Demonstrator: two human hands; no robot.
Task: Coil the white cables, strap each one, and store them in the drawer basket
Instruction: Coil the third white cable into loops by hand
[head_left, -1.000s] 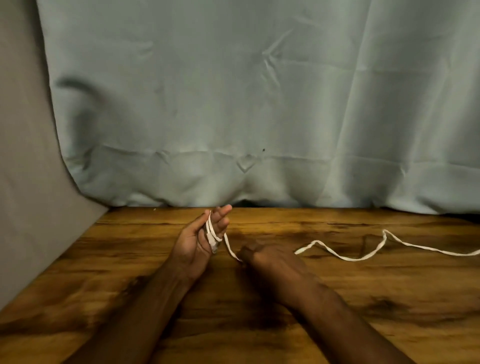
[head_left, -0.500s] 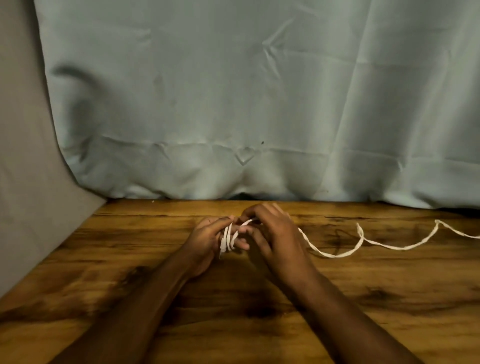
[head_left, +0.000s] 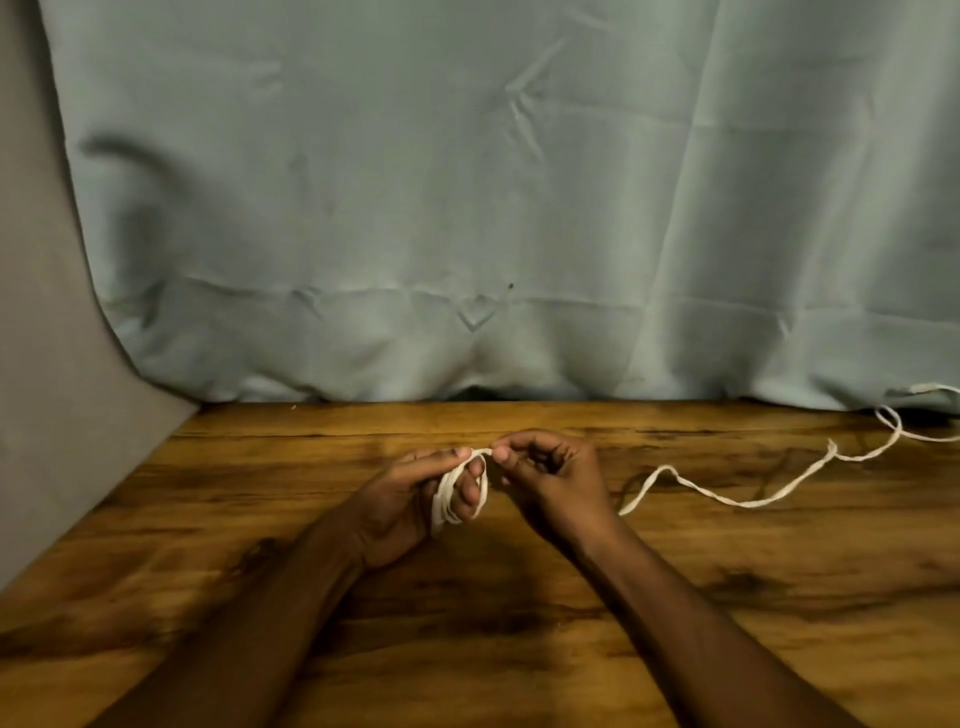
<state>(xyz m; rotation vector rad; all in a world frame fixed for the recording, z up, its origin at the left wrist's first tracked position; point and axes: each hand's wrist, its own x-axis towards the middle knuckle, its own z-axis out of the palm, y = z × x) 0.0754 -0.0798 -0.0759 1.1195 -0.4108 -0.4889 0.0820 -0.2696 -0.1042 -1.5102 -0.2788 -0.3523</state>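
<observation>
**White cable wound on the left hand over a wooden table**

Head view: the left hand (head_left: 400, 499) holds several loops of the thin white cable (head_left: 748, 501) wrapped round its fingers, thumb pressing the top. The right hand (head_left: 553, 475), fingers curled, pinches the strand just beside the loops. The loose remainder trails right across the brown wooden table (head_left: 519, 649) toward the pale blue-grey fabric backdrop (head_left: 467, 182). No legible writing shows.
</observation>
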